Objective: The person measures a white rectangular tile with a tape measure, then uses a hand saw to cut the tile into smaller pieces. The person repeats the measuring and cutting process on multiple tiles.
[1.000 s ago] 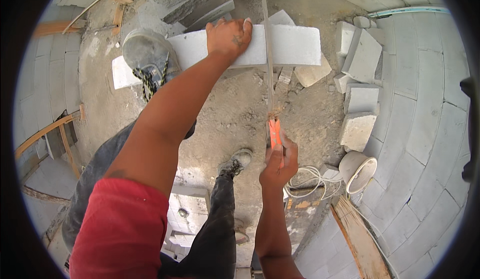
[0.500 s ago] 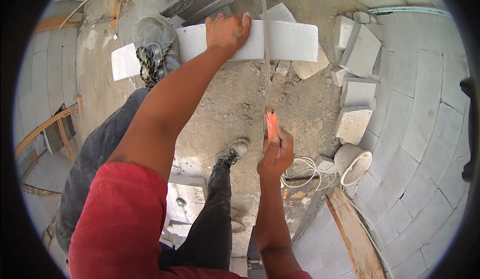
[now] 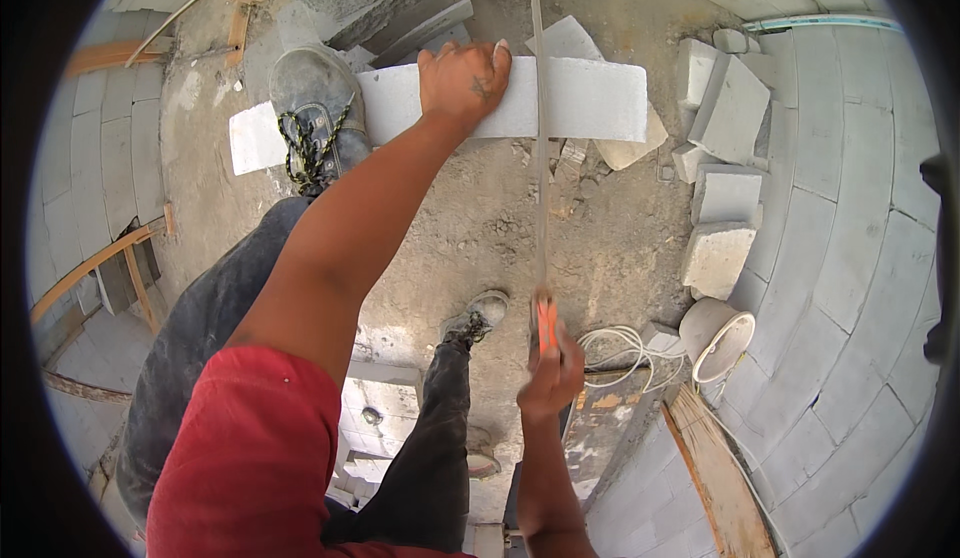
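Note:
A long white concrete block lies crosswise in front of me, its left part under my shoe. My left hand is closed over the block's far edge and presses on it, left of the saw. In my right hand is the orange handle of a hand saw, with the fingers wrapped round it. The saw's narrow blade runs away from me, edge-on, across the block to the right of my left hand. How deep the blade sits in the block I cannot tell.
Broken block pieces are heaped along the right wall. Larger slabs lie beyond the block. A white bucket lies tipped beside a coiled pale cable and a wooden plank. Rubble dots the dusty floor.
My right hand has drawn the saw back toward my body, so its handle sits lower in view. The left hand keeps its hold on the block. The whole view has shifted slightly.

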Available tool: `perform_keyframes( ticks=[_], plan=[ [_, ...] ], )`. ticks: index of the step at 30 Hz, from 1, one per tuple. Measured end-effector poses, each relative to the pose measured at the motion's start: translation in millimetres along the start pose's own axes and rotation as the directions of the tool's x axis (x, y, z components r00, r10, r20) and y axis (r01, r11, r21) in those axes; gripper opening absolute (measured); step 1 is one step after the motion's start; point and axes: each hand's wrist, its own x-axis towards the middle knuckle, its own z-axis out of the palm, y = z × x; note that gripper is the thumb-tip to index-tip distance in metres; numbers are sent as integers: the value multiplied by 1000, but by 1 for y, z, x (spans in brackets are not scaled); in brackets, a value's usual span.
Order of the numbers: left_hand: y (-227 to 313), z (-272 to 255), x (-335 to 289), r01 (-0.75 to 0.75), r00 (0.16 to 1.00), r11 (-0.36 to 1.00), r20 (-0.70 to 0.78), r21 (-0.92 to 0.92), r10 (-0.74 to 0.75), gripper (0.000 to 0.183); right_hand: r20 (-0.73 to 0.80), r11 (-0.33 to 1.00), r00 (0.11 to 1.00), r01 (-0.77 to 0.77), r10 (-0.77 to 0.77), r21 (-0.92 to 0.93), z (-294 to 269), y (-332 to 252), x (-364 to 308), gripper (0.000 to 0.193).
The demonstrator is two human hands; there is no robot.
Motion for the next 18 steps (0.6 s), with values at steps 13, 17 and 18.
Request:
perform_keyframes(
  ticks=[13,17,18],
  plan=[
    [1,0,-5,1,999,1000,53,3,-2,50,47,998,998,-48,50,-43,9,-34,29,30],
    [1,-1,-2,-6,1000,1000,-18,-25,5,48,-18,998,1000,22,-21,56,-12,-49,1,31],
    [1,-2,-2,-4,1000,999,20,-43,5,48,-13,997,998,69,-69,46,-11,-42,6,30]
  ],
)
